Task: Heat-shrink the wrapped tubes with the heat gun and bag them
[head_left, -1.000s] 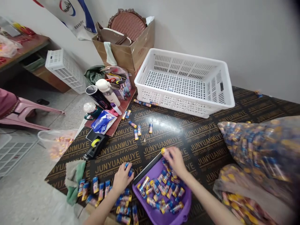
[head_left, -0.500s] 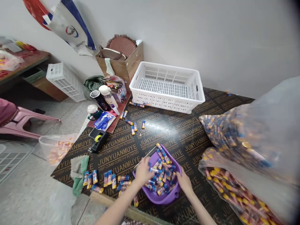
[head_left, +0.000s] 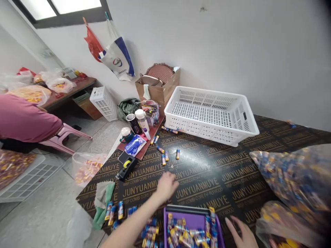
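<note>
A purple tray (head_left: 167, 229) full of small blue-and-yellow tubes sits at the near edge of the dark plywood table (head_left: 207, 187). Beyond the tray's left side my left hand (head_left: 167, 186) is over the table, its fingers curled; whether anything is in them is hidden. To the right of the tray my right hand (head_left: 240, 230) stands off its rim, thumb and fingers apart, holding nothing. Several loose tubes (head_left: 151, 230) lie left of the tray, partly behind my left forearm. A few more (head_left: 167, 156) lie farther back, beyond my left hand.
A white crate (head_left: 207, 127) stands by the wall. Clear bags of tubes (head_left: 289, 175) fill the right side. Tape dispenser (head_left: 126, 168), cloth (head_left: 103, 203), bottles (head_left: 141, 119) and a cardboard box (head_left: 165, 93) are on the left. A person in pink (head_left: 28, 119) sits at far left.
The view has shifted, showing more of the room at left. My left hand has left the tray for the table beyond it. My right hand has come off the rim. The tray now sits straighter.
</note>
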A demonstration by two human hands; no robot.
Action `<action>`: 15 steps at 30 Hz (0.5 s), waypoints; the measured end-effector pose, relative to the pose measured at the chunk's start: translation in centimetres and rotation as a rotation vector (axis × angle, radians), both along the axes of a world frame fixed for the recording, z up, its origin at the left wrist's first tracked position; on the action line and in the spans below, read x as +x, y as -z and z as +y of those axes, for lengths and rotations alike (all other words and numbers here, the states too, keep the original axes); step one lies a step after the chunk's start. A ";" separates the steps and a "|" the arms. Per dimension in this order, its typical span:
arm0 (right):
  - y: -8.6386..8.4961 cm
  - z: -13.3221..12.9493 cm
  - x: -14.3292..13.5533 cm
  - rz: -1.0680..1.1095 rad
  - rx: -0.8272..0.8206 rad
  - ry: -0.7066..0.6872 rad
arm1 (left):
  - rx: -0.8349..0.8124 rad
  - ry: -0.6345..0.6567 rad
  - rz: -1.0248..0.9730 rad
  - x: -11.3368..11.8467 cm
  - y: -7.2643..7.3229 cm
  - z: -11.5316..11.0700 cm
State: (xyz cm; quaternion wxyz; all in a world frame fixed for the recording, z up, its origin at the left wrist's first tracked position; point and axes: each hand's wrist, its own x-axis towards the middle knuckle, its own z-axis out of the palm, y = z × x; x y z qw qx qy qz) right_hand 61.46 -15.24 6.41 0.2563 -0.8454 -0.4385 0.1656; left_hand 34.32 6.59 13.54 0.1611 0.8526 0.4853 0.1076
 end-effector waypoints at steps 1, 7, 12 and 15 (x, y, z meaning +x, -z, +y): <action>-0.9 3.6 0.1 -0.016 0.056 -0.011 | 0.005 -0.092 -0.004 -0.5 -0.8 4.1; -4.3 27.8 -5.0 -0.293 0.082 -0.358 | 0.113 -0.215 0.063 -1.2 0.8 20.9; -5.1 42.5 -8.2 -0.584 0.070 -0.509 | 0.084 -0.174 0.115 -0.9 5.0 24.5; -4.9 47.1 -7.9 -0.654 0.010 -0.421 | 0.125 -0.171 0.120 -0.8 6.0 24.3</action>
